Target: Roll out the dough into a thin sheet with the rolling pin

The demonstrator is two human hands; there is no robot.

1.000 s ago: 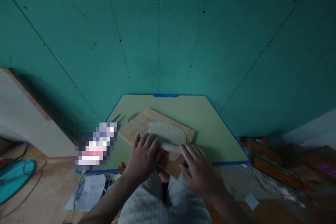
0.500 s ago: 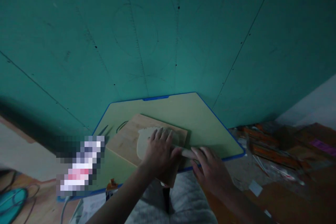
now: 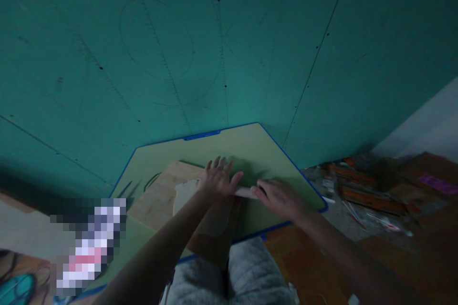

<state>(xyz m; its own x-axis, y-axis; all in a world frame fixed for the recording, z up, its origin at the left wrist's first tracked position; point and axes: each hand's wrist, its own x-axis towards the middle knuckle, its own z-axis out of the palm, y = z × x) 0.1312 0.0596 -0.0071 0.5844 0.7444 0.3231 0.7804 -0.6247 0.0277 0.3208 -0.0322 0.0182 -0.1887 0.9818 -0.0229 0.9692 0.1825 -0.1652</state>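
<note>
A flat sheet of pale dough (image 3: 215,218) lies on a wooden board (image 3: 157,202), partly covered by my left hand and forearm. My left hand (image 3: 219,180) is open, its palm resting over a light rolling pin (image 3: 246,192) and its fingers spread toward the far side of the board. The fingers of my right hand (image 3: 278,196) are wrapped round the pin's right end, beyond the board's right edge. Much of the pin's left part is hidden under my left hand.
The board rests on a pale folding table (image 3: 246,143) with a blue rim, set against a green wall (image 3: 250,57). A thin dark pointed tool (image 3: 124,189) and a pixelated item (image 3: 91,248) are at the left. Cardboard and clutter (image 3: 372,200) cover the floor at right.
Both hands and the rolling pin have moved away from my body, toward the board's far side. More of the dough's near part shows now. The camera view has shifted slightly.
</note>
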